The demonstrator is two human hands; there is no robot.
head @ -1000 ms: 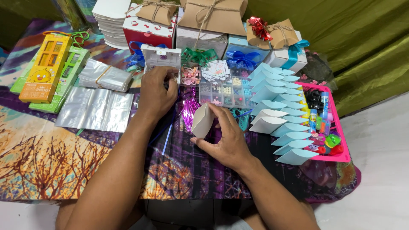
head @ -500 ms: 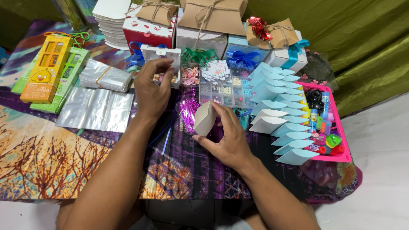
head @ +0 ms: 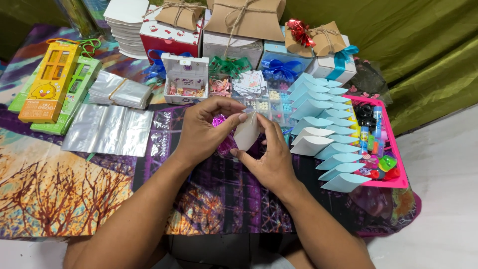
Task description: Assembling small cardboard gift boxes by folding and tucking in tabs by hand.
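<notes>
My right hand (head: pixel 269 154) holds a small white pillow-shaped paper box (head: pixel 247 132) upright above the purple patterned tablecloth (head: pixel 214 184). My left hand (head: pixel 204 129) is beside it, thumb and fingers touching the box's upper edge. A shiny pink-purple wrapped bundle (head: pixel 224 137) shows between my hands, partly hidden by the left palm. Whether the left hand grips that bundle I cannot tell.
A row of folded light-blue pillow boxes (head: pixel 318 124) lies to the right, by a pink tray (head: pixel 398 169) of small toys. An open small white trinket box (head: pixel 185 79), bead organisers (head: pixel 264 102), gift boxes (head: pixel 234 35), clear bags (head: pixel 107 129) and yellow-green toy packs (head: pixel 50 87) surround the work spot.
My left hand has pulled back from the small white trinket box at the rear to the pillow box. My right hand has lifted the pillow box slightly toward it.
</notes>
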